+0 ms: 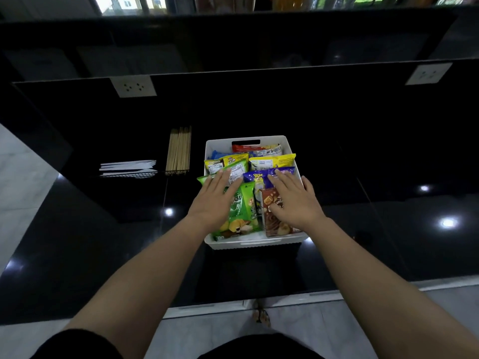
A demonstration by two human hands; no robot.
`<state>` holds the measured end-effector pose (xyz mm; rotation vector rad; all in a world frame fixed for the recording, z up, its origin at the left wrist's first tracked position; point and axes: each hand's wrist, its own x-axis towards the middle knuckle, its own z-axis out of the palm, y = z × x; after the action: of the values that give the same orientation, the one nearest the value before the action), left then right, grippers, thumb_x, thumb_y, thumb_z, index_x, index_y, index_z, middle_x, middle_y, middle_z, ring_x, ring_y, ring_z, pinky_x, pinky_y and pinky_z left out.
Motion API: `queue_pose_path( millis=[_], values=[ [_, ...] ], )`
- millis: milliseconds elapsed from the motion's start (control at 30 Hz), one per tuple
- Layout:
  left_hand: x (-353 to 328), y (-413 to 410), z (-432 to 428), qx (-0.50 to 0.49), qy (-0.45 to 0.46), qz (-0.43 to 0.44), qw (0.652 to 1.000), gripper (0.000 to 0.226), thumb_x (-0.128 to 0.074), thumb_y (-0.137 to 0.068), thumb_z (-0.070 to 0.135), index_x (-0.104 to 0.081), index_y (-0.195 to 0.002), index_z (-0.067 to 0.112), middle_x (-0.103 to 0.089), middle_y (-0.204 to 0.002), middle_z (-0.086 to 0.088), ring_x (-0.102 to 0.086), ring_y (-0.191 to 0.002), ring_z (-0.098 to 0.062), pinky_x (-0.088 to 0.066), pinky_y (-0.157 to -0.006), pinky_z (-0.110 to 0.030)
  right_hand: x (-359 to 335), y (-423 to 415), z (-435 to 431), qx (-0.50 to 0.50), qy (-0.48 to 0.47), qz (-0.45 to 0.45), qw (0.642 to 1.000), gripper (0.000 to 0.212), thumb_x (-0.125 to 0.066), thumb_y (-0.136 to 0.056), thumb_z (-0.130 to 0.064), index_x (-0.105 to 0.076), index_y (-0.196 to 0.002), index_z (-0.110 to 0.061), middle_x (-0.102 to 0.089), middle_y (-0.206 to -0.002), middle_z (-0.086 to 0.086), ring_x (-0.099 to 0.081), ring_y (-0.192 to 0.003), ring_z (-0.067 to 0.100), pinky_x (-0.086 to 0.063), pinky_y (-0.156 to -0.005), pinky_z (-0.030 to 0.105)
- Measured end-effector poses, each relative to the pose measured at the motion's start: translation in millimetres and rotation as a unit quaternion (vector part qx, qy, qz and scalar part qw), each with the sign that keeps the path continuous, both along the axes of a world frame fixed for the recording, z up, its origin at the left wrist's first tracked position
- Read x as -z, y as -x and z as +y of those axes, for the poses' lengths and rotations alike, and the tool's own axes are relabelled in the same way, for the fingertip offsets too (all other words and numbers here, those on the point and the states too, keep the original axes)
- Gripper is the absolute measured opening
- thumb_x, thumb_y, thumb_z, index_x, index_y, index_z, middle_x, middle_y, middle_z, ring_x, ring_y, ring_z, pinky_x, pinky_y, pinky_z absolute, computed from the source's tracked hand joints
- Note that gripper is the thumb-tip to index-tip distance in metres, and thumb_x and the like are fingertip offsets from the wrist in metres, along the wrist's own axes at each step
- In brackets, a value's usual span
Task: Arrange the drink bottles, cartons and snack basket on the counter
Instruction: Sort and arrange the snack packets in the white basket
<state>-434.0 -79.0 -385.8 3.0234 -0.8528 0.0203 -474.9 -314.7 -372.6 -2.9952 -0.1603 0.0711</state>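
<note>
A white snack basket [259, 244] stands on the glossy black counter [103, 242], packed with several bright snack packets in green, yellow, purple, brown and red. My left hand [216, 200] lies flat, fingers spread, on a green packet [239, 216] at the basket's left side. Over a brown packet [270, 221] on the right side, my right hand [294, 200] rests flat, its fingertips reaching a purple packet [259, 176]. Neither hand grips anything. No bottles or cartons are in sight on the counter.
Left of the basket sit a bundle of wooden chopsticks [178, 151] and white plastic cutlery [128, 168] in low black wire holders. Two white wall sockets [133, 86] [429, 73] are set in the black backsplash. A raised shelf runs above, and pale floor shows below the counter edge.
</note>
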Motion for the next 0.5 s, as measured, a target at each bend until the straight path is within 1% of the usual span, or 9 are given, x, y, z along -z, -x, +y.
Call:
queue_pose_path(
  millis=[67,100,167,233,300,367,400,467,500],
  values=[
    [1.1,4.1,2.3,0.005,0.002,-0.013,1.0,0.08,-0.04,-0.097,0.01,0.016,-0.15,0.031,0.015,-0.161,-0.008,0.021,-0.145,-0.022,0.014,-0.116,-0.039,-0.5,5.9,-1.4,-0.001,-0.005,-0.021,1.0,0.076,-0.043,-0.088,-0.05,-0.012,-0.154,-0.03,-0.006,-0.162,-0.007,0.001,-0.149,0.012,0.007,-0.118,0.043],
    [1.1,6.3,3.1,0.009,0.001,-0.019,1.0,0.075,-0.037,-0.1,0.015,0.016,-0.15,0.03,0.014,-0.161,-0.007,0.021,-0.145,-0.021,0.013,-0.116,-0.04,-0.5,9.9,-1.5,-0.003,-0.007,-0.036,0.999,0.076,-0.044,-0.087,-0.049,-0.014,-0.154,-0.03,-0.009,-0.162,-0.007,-0.001,-0.149,0.012,0.005,-0.118,0.044],
    [-0.2,10.5,4.6,0.013,0.006,-0.025,1.0,0.062,-0.026,-0.104,0.029,0.016,-0.15,0.028,0.012,-0.162,-0.005,0.019,-0.146,-0.02,0.011,-0.119,-0.042,-0.1,18.7,-1.5,-0.003,-0.022,-0.068,0.997,0.075,-0.047,-0.085,-0.047,-0.021,-0.152,-0.028,-0.016,-0.16,-0.005,-0.007,-0.148,0.014,0.002,-0.12,0.043],
    [-2.7,16.5,5.0,0.005,0.016,-0.022,1.0,0.058,-0.018,-0.103,0.038,0.017,-0.148,0.028,0.011,-0.162,-0.003,0.016,-0.147,-0.019,0.008,-0.12,-0.043,0.6,26.0,-1.4,0.014,-0.062,-0.098,0.993,0.072,-0.049,-0.083,-0.045,-0.029,-0.149,-0.024,-0.025,-0.157,-0.003,-0.016,-0.146,0.016,-0.003,-0.12,0.04],
    [-5.2,24.2,5.9,-0.019,0.044,-0.018,0.999,0.059,-0.016,-0.102,0.043,0.01,-0.152,0.025,0.008,-0.162,-0.003,0.013,-0.148,-0.018,0.006,-0.121,-0.041,1.8,31.3,-2.0,0.054,-0.136,-0.122,0.982,0.065,-0.051,-0.085,-0.041,-0.036,-0.145,-0.021,-0.035,-0.152,-0.001,-0.027,-0.142,0.018,-0.013,-0.118,0.039],
    [-6.9,33.5,8.3,-0.069,0.105,-0.029,0.992,0.06,-0.016,-0.101,0.046,0.001,-0.154,0.022,0.004,-0.162,-0.001,0.01,-0.148,-0.016,0.005,-0.121,-0.039,3.3,35.8,-4.6,0.12,-0.22,-0.153,0.956,0.052,-0.053,-0.09,-0.04,-0.042,-0.137,-0.022,-0.045,-0.142,-0.001,-0.038,-0.132,0.019,-0.028,-0.108,0.038],
    [-7.4,38.2,9.9,-0.105,0.146,-0.039,0.983,0.06,-0.017,-0.101,0.047,-0.002,-0.154,0.021,0.002,-0.162,0.0,0.008,-0.149,-0.015,0.005,-0.12,-0.038,4.7,37.7,-6.9,0.16,-0.263,-0.163,0.937,0.048,-0.051,-0.092,-0.041,-0.043,-0.135,-0.022,-0.047,-0.139,-0.001,-0.041,-0.129,0.019,-0.032,-0.103,0.036],
    [-7.5,46.1,12.6,-0.194,0.242,-0.04,0.95,0.061,-0.022,-0.102,0.047,-0.008,-0.154,0.018,-0.003,-0.162,-0.002,0.002,-0.149,-0.017,0.001,-0.121,-0.037,8.4,40.1,-12.7,0.239,-0.345,-0.14,0.897,0.051,-0.047,-0.096,-0.047,-0.041,-0.139,-0.021,-0.044,-0.142,0.002,-0.041,-0.129,0.019,-0.037,-0.102,0.039],
    [-6.9,48.9,13.4,-0.243,0.303,-0.019,0.921,0.062,-0.025,-0.102,0.047,-0.011,-0.154,0.016,-0.006,-0.162,-0.004,-0.002,-0.149,-0.018,-0.004,-0.121,-0.038,10.5,39.9,-16.0,0.27,-0.383,-0.115,0.876,0.054,-0.045,-0.096,-0.049,-0.038,-0.142,-0.021,-0.041,-0.144,0.002,-0.041,-0.13,0.02,-0.039,-0.104,0.043]
  ],
)
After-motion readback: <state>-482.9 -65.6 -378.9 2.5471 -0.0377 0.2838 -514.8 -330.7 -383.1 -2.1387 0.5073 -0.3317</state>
